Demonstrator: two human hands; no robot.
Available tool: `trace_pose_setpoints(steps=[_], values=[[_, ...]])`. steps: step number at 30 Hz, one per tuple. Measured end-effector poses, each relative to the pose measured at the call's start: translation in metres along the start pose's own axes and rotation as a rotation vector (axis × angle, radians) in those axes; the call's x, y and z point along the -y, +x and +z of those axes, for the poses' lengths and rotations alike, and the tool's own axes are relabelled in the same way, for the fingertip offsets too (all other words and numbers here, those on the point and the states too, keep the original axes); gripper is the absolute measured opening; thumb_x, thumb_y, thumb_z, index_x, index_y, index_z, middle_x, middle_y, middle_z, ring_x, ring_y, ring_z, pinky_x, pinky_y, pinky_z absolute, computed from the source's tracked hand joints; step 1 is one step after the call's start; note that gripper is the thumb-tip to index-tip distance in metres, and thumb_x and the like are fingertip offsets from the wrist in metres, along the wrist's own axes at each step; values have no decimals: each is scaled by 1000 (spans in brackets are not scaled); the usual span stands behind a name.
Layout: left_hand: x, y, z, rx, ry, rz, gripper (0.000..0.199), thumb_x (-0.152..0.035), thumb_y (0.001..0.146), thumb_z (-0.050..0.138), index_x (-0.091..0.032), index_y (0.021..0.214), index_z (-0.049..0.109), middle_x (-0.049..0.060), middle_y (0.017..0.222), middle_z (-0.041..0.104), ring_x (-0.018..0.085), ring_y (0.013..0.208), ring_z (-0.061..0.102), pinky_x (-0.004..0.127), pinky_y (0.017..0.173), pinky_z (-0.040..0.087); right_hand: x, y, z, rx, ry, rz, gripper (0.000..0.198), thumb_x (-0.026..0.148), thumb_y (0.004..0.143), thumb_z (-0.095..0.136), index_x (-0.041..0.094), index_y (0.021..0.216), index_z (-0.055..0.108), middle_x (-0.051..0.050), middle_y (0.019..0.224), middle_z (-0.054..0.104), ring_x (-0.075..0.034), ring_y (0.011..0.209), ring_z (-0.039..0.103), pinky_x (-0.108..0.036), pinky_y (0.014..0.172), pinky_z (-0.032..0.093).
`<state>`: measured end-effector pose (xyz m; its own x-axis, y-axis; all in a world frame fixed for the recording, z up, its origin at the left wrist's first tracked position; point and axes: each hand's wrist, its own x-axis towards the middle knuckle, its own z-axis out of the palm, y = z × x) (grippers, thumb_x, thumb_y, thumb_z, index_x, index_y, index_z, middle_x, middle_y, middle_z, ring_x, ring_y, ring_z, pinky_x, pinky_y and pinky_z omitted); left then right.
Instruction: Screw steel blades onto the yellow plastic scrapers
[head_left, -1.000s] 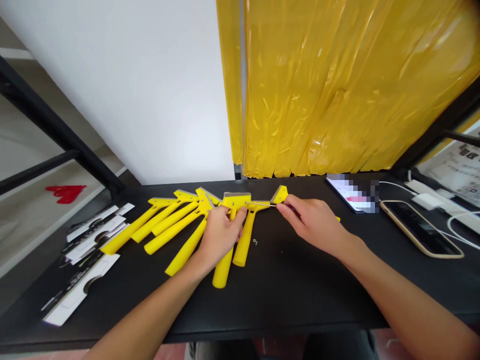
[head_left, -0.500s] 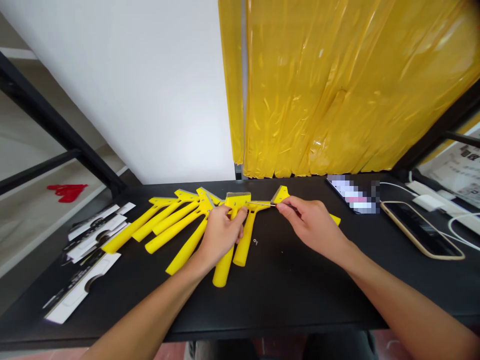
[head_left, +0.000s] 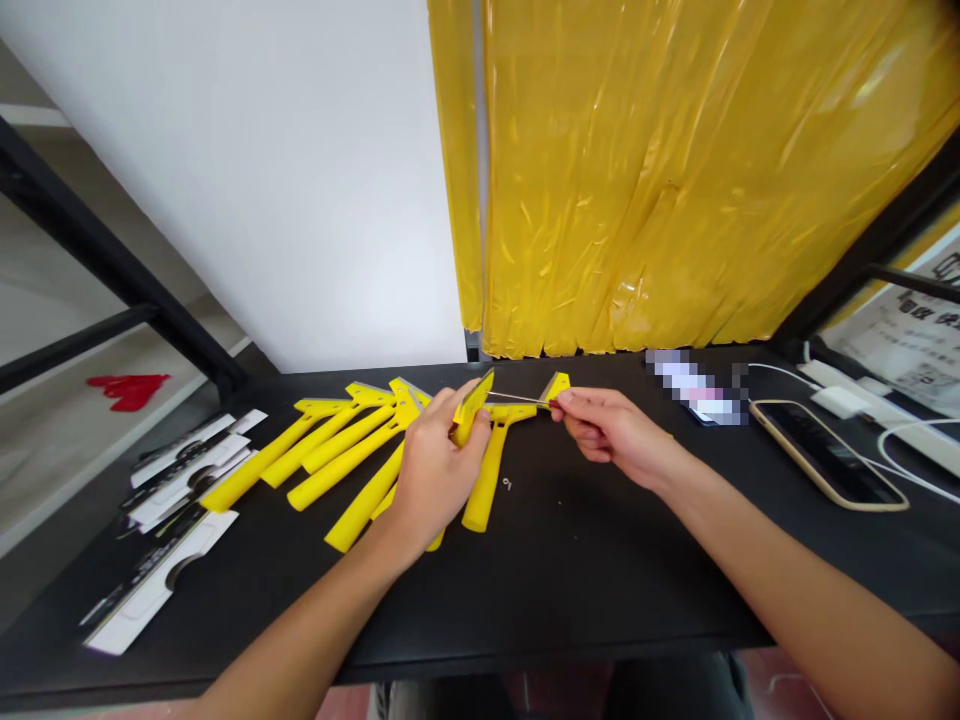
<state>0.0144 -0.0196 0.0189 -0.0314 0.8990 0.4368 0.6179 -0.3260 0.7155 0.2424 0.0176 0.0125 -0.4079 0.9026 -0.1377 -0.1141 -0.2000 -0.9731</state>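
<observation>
My left hand is closed around a yellow scraper, its head turned nearly edge-on above the table. Between the fingertips of my right hand is a thin screwdriver, shaft pointing left. Its tip reaches the scraper head; whether it sits in a screw I cannot tell. Several more yellow scrapers lie fanned out to the left. Another yellow scraper rests just right of my left hand, and one with its head showing lies behind my right hand. Small metal parts lie on the table.
White and black card sleeves are piled on the black table at the left. At the right are a lit phone, a phone in a beige case and a white power strip with cables. Yellow wrapping stands behind.
My left hand has rolled the scraper, so its head has gone from facing up to nearly edge-on. The screwdriver stays at the head, while my right hand has turned slightly.
</observation>
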Motion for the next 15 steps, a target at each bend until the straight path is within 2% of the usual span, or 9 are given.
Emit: trace_pose_setpoints(steps=[3, 7, 9, 11, 15], values=[[-5, -7, -1, 31, 171, 150, 39, -23, 96, 46, -17, 132, 59, 6, 96, 62, 20, 89, 64, 31, 81, 50, 8, 1, -12, -18, 112, -13, 31, 48, 91, 64, 18, 84, 57, 8, 58, 32, -5, 46, 20, -19, 39, 18], [-8, -23, 9, 213, 418, 242, 60, -24, 94, 45, -15, 152, 36, 13, 123, 58, 24, 93, 64, 35, 78, 52, 9, 4, -13, -66, 90, 59, 40, 58, 88, 63, 21, 81, 50, 4, 66, 43, -8, 50, 37, -17, 35, 24], [-8, -31, 17, 314, 539, 289, 65, -25, 93, 44, -13, 155, 27, 17, 132, 55, 27, 97, 65, 37, 75, 54, 2, 5, -5, -64, -3, 110, 45, 66, 86, 61, 22, 82, 50, 1, 73, 51, -12, 57, 49, -18, 34, 30], [-8, -38, 24, 357, 592, 329, 66, -23, 93, 42, -9, 155, 24, 20, 133, 54, 31, 106, 62, 39, 77, 54, -7, 5, 5, -35, -119, 140, 47, 68, 84, 62, 21, 88, 55, -1, 79, 57, -15, 62, 56, -20, 34, 36], [-6, -45, 31, 338, 536, 332, 67, -19, 90, 43, -7, 153, 24, 21, 133, 52, 34, 118, 56, 44, 91, 52, -24, 4, 21, 49, -204, 106, 40, 57, 82, 71, 20, 88, 56, 2, 73, 54, -12, 58, 52, -22, 42, 40]])
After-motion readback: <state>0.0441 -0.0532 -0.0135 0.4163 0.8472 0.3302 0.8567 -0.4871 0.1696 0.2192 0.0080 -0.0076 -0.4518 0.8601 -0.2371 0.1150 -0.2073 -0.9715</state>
